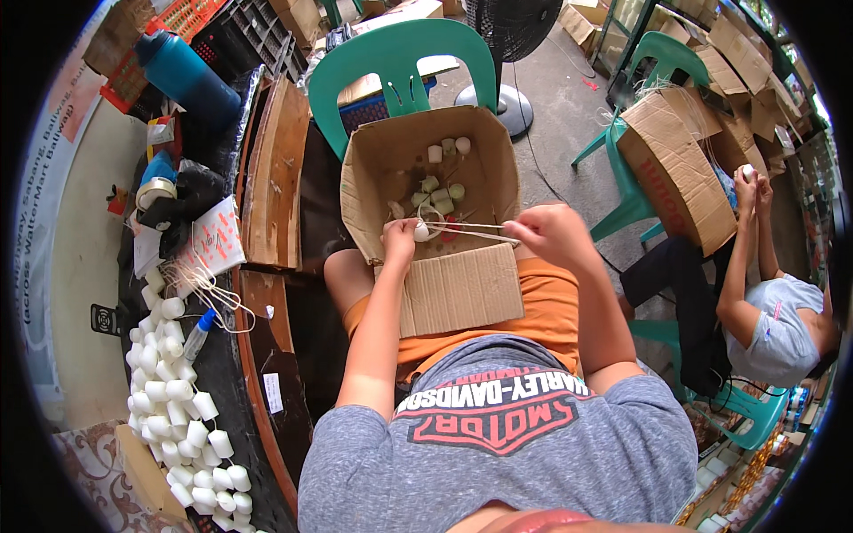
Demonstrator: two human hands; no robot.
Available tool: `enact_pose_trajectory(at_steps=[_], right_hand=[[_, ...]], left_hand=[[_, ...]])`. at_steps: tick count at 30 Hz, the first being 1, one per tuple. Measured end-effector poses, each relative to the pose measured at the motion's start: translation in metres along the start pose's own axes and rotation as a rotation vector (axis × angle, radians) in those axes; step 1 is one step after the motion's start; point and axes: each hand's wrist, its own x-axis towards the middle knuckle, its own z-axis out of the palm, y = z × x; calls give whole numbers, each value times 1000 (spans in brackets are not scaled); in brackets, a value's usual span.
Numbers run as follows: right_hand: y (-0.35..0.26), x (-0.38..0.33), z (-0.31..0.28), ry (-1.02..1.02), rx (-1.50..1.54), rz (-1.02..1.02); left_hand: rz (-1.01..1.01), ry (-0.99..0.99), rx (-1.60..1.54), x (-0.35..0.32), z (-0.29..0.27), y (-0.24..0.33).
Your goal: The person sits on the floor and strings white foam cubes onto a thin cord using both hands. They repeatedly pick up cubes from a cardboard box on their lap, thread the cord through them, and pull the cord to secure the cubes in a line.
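Left hand (399,238) is closed around a small white cylinder (420,232); right hand (549,233) is pinched shut on pale strings (471,231) that run taut from the cylinder across to it. Both are held over the lap, just above the lower flap of an open brown cardboard box (498,178) that rests on the person's knees, its far wall against a green plastic chair (400,62). Inside the box: about eight small pale cylinders, loose (exact count uncertain, some overlap). At left, on the dark desk (258,391), a long heap of white cylinders (173,400), too many to count, with a bundle of strings above it and one small bottle with a blue cap (199,330). Further up the desk: a white sheet with orange marks (218,238), a roll of tape (155,191), a blue bottle (182,75). At right, a second person (764,302) sits on another green chair, both hands raised, beside a tilted brown carton (675,169) with red print. More brown cartons are stacked at top right. Open concrete floor (555,115) lies between the two chairs; the fan base stands on it.
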Motion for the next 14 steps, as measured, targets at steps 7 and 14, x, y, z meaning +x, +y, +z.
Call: enact_pose_trajectory(at_steps=[7,14], right_hand=[[-8,-16,-61,558,-398,402],[24,-21,-69,888,-543,428]], left_hand=[[-81,-56,-229,2,4,-6],[-48,-58,-219,4,4,-12]])
